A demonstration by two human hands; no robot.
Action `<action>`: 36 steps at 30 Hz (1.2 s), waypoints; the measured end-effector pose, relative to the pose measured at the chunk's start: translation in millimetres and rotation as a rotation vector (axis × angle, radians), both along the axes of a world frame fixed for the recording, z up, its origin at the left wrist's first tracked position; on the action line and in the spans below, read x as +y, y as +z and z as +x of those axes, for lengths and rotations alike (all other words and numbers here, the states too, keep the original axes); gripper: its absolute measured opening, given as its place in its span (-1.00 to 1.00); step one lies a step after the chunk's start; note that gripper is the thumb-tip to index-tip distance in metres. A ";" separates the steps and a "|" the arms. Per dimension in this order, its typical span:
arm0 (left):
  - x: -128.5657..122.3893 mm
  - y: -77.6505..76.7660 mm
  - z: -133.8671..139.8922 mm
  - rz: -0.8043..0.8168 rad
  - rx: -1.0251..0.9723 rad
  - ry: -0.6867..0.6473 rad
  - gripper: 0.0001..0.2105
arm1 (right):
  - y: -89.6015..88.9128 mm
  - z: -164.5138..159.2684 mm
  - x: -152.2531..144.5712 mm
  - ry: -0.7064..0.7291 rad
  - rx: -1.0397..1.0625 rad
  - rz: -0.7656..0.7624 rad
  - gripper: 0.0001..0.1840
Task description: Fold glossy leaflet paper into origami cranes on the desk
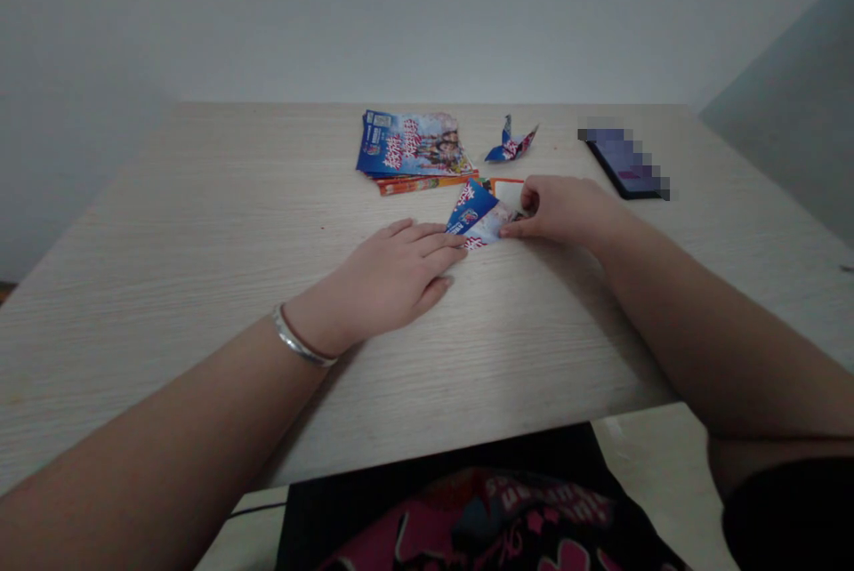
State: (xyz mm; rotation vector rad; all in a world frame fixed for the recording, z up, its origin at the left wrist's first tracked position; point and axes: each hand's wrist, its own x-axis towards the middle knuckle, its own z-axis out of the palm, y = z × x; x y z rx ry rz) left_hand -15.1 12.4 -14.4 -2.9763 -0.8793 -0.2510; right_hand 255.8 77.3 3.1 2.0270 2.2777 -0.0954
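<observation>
Wood-grain laminate covered the pale counter, and on it the left hand lay flat, palm down, fingers extended and close together, a silver bangle around the wrist. Its fingertips touched the near-left corner of a partly folded piece of glossy blue, white and red printed paper. That paper lay just beyond and to the right of the left hand, its long axis running from the near left toward the far right, with one blue flap raised off the counter. Behind it sat a stack of blue printed leaflets with an orange sheet showing at the stack's near edge, and to the right of the stack stood a small finished folded figure of the same printed paper. The right hand was loosely curled, its thumb and forefinger pinching the right edge of the partly folded paper. Both hands met the paper from opposite ends, the right appearing to grip it more. Farther right, near the counter's far edge, lay a dark phone with its screen blurred.
</observation>
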 end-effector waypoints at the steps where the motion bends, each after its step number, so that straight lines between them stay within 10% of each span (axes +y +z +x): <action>1: 0.0 0.1 -0.3 -0.002 0.002 -0.001 -0.60 | 0.3 2.7 1.5 -0.007 -0.001 -0.013 -0.36; 20: 2.6 -3.9 -3.4 -0.063 0.013 0.008 -0.56 | 14.8 27.4 18.9 -0.069 -0.087 -0.264 -0.47; 25: 3.2 -4.1 -2.2 -0.095 0.037 0.026 -0.56 | 23.9 32.7 6.8 -0.113 0.002 0.040 -0.65; 29: 4.2 -4.8 -3.1 -0.085 0.030 0.018 -0.56 | 15.0 -1.8 -16.6 0.118 0.389 0.273 -0.79; 36: 5.9 -1.0 -6.0 -0.043 0.078 0.000 -0.53 | -15.3 -36.2 -19.4 0.314 0.389 -0.048 -0.79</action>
